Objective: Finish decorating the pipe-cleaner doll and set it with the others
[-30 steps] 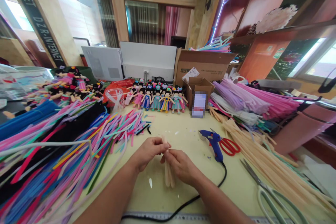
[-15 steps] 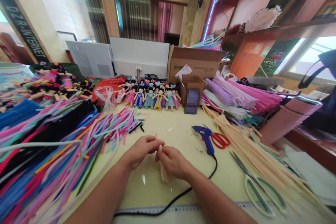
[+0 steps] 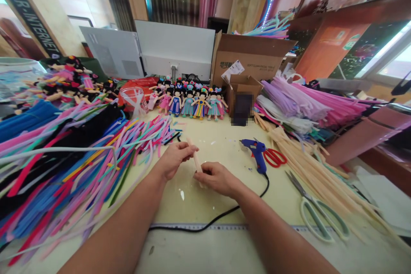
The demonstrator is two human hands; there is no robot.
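My left hand (image 3: 175,159) and my right hand (image 3: 215,177) together hold a short bundle of beige pipe cleaners (image 3: 195,159) over the yellow table (image 3: 221,141). The left hand pinches the upper end, the right hand grips the lower end, which is hidden under its fingers. A blue glue gun (image 3: 257,152) lies just to the right of my hands, with red-handled scissors (image 3: 275,157) beside it.
Heaps of coloured pipe cleaners (image 3: 64,167) cover the left side. Beige stems (image 3: 321,180) and green-handled scissors (image 3: 321,218) lie at the right. A row of small dolls (image 3: 189,102), cardboard boxes (image 3: 250,62) and pink and purple stems (image 3: 308,105) stand at the back. A black cable (image 3: 205,224) crosses the front.
The bundle now tilts, its top leaning left, and my right hand has slid down over its lower end. The camera has dipped and shifted a little.
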